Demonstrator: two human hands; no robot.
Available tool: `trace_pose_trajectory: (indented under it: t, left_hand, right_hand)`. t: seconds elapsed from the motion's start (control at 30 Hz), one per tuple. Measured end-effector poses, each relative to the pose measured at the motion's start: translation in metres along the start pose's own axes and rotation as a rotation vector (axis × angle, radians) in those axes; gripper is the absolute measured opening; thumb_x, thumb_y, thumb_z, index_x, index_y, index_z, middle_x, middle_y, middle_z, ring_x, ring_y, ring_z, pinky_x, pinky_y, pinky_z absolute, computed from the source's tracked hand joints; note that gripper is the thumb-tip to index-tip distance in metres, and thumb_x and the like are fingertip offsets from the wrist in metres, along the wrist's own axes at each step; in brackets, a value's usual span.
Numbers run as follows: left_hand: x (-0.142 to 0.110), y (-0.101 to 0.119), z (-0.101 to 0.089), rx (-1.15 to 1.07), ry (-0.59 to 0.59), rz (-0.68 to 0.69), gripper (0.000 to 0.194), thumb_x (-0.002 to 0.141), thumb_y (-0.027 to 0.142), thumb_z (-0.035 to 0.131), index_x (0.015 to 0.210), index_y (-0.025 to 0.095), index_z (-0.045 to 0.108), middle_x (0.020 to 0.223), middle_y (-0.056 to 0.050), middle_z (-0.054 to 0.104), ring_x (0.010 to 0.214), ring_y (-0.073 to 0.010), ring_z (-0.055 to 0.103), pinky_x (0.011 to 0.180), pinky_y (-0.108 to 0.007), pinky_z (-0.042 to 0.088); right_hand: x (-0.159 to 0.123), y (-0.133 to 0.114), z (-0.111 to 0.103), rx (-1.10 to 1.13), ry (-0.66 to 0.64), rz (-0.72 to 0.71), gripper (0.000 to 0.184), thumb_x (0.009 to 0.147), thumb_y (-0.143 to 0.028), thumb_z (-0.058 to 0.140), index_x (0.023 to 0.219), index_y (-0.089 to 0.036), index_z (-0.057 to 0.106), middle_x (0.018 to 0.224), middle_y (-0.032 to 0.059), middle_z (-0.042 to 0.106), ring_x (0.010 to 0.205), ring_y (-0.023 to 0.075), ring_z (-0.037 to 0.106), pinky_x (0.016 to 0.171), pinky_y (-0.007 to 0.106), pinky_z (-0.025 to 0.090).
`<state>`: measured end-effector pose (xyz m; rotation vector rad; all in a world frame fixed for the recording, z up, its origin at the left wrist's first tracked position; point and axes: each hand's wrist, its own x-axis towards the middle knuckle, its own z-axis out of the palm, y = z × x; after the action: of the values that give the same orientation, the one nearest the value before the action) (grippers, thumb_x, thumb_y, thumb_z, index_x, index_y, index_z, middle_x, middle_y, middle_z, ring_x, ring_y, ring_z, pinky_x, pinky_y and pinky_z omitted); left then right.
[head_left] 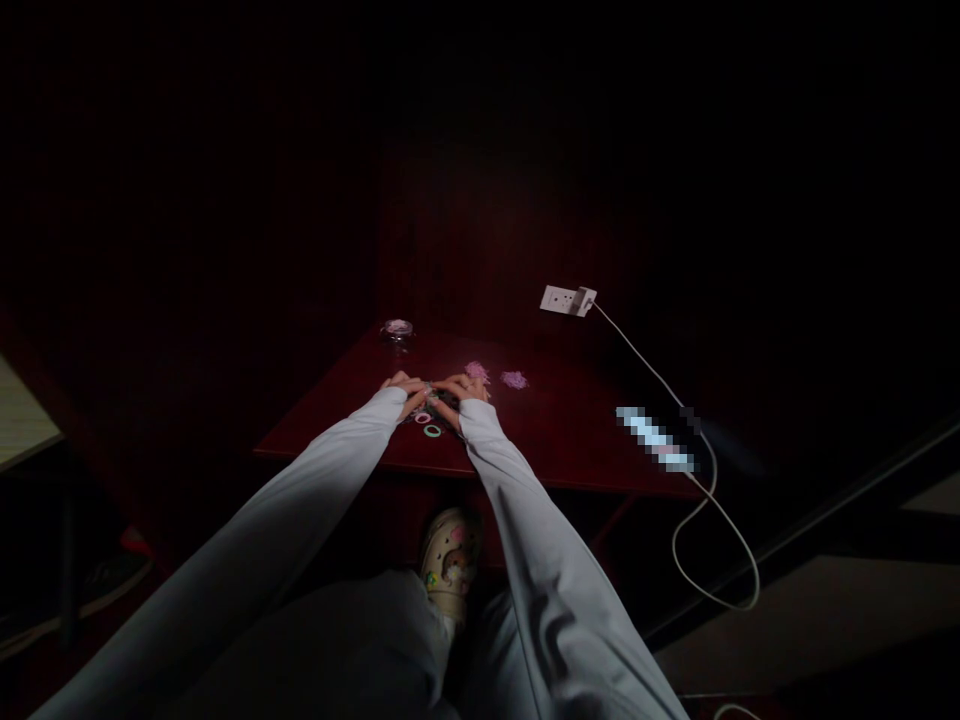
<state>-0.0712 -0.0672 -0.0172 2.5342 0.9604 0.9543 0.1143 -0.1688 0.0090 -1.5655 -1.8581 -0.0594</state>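
As right hand (460, 390) curls, green ring (427, 432), pink tuft (477, 371)

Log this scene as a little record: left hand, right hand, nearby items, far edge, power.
left hand: at the red table, fingers bent; grip unclear
right hand: close beside it, grip unclear
nearby items: green ring, pink ring, pink pile, purple pile
far edge: round container, at left
power: white socket, plugged-in cable

pale-grey long sleeves (337, 455) | grey trousers (375, 625) | cream clog (442, 545), colourful charms (431, 579)
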Motion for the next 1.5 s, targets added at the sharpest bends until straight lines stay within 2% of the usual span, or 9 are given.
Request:
trace_pose_trajectory:
  t: [0.17,0.3,0.43,0.63,0.8,1.1,1.27,1.37,1.5]
  left_hand:
    - [0.000,0.000,0.005,0.027,-0.016,0.022,0.033,0.106,0.040,0.052,0.087,0.027,0.076,0.103,-0.001,0.078,0.103,-0.0249,0.055,0.100,-0.044,0.040]
    - [0.005,-0.004,0.012,0.045,0.000,-0.019,0.038,0.107,0.035,0.047,0.077,0.024,0.068,0.094,-0.002,0.076,0.098,-0.0238,0.055,0.097,-0.043,0.040]
    - [0.007,-0.007,0.016,0.058,0.002,0.003,0.043,0.108,0.037,0.044,0.074,0.024,0.066,0.092,-0.002,0.075,0.098,-0.0239,0.055,0.097,-0.042,0.040]
    - [0.007,-0.010,0.013,0.060,-0.056,-0.022,0.038,0.107,0.040,0.044,0.083,0.026,0.071,0.103,-0.003,0.077,0.103,-0.0249,0.056,0.101,-0.044,0.041]
    - [0.006,-0.009,0.012,0.048,-0.048,0.008,0.046,0.108,0.046,0.043,0.076,0.025,0.068,0.101,-0.002,0.078,0.102,-0.0241,0.056,0.100,-0.041,0.042]
    - [0.007,-0.012,0.010,0.029,-0.055,-0.043,0.033,0.105,0.042,0.048,0.102,0.030,0.079,0.117,-0.003,0.081,0.108,-0.0262,0.058,0.104,-0.044,0.043]
    - [0.005,-0.006,0.009,0.025,-0.041,-0.017,0.040,0.106,0.046,0.045,0.088,0.028,0.076,0.108,-0.003,0.080,0.107,-0.0258,0.057,0.103,-0.044,0.043]
    - [0.004,0.001,0.002,0.018,0.032,-0.054,0.049,0.109,0.050,0.041,0.078,0.026,0.071,0.100,-0.003,0.077,0.106,-0.0260,0.056,0.102,-0.044,0.043]
    - [0.000,0.002,-0.011,-0.092,0.226,-0.161,0.053,0.112,0.049,0.034,0.088,0.027,0.075,0.106,-0.004,0.077,0.113,-0.0274,0.058,0.109,-0.046,0.042]
  right_hand:
    - [0.001,-0.010,-0.005,-0.051,-0.048,0.018,0.026,0.105,-0.046,0.070,0.120,-0.027,0.081,0.121,0.0057,0.073,0.117,0.0248,0.053,0.102,0.037,0.041]
    - [0.002,-0.008,-0.005,-0.069,-0.064,-0.013,0.025,0.107,-0.045,0.066,0.115,-0.026,0.081,0.119,0.0058,0.073,0.116,0.0247,0.051,0.101,0.036,0.039]
    - [0.001,-0.008,-0.004,-0.100,-0.070,-0.033,0.028,0.111,-0.044,0.058,0.112,-0.026,0.080,0.118,0.0058,0.073,0.114,0.0249,0.050,0.100,0.036,0.038]
    - [0.002,-0.008,-0.002,-0.135,-0.096,-0.036,0.029,0.111,-0.046,0.058,0.115,-0.026,0.079,0.120,0.0056,0.073,0.116,0.0244,0.051,0.099,0.034,0.039]
    - [0.002,-0.007,-0.002,-0.143,-0.093,-0.067,0.030,0.113,-0.043,0.055,0.116,-0.028,0.080,0.118,0.0049,0.074,0.113,0.0242,0.051,0.098,0.035,0.039]
    - [0.002,-0.009,-0.004,-0.152,-0.056,-0.045,0.022,0.107,-0.043,0.067,0.118,-0.030,0.081,0.116,0.0039,0.075,0.112,0.0244,0.052,0.099,0.036,0.039]
    - [0.004,-0.005,0.000,-0.159,-0.055,-0.058,0.023,0.109,-0.042,0.064,0.113,-0.031,0.083,0.113,0.0034,0.075,0.110,0.0240,0.052,0.098,0.037,0.038]
    - [0.007,0.003,0.000,-0.154,0.038,0.018,0.024,0.109,-0.042,0.062,0.114,-0.032,0.083,0.115,0.0037,0.076,0.115,0.0251,0.052,0.101,0.038,0.036]
    - [0.007,0.022,-0.007,-0.185,0.266,0.353,0.028,0.108,-0.045,0.060,0.117,-0.033,0.084,0.124,0.0081,0.074,0.121,0.0305,0.054,0.105,0.045,0.037]
